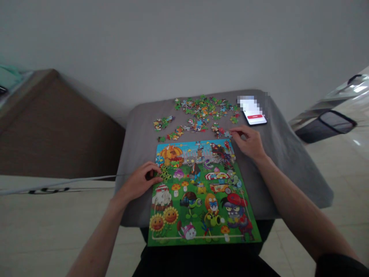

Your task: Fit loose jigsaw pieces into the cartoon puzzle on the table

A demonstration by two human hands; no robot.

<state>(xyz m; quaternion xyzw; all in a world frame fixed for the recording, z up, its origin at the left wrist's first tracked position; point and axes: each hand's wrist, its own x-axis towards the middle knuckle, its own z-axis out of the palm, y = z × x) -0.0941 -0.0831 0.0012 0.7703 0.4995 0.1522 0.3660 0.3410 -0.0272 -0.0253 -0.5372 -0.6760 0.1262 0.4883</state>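
Note:
A colourful cartoon puzzle board [201, 215] lies flat before me, its near edge over my lap. My left hand [142, 179] rests at its left edge, thumb and curled fingers apart with nothing between them. Beyond the board's upper right corner, my right hand [248, 141] pinches at a light blue puzzle piece [227, 134]. Just left of those fingertips sits a small cluster of pieces [216, 130]. A larger heap of loose puzzle pieces [204, 107] spreads along the far side of the table, with smaller groups [163, 123] to its left.
A phone [253, 111] with a lit screen lies at the far right of the cloth-covered table [135, 142]. A wall [184, 50] stands behind. Left is a brown cabinet [63, 127], with a white cable [72, 180] running towards the table. Glossy dark-rimmed objects [337, 121] stand right.

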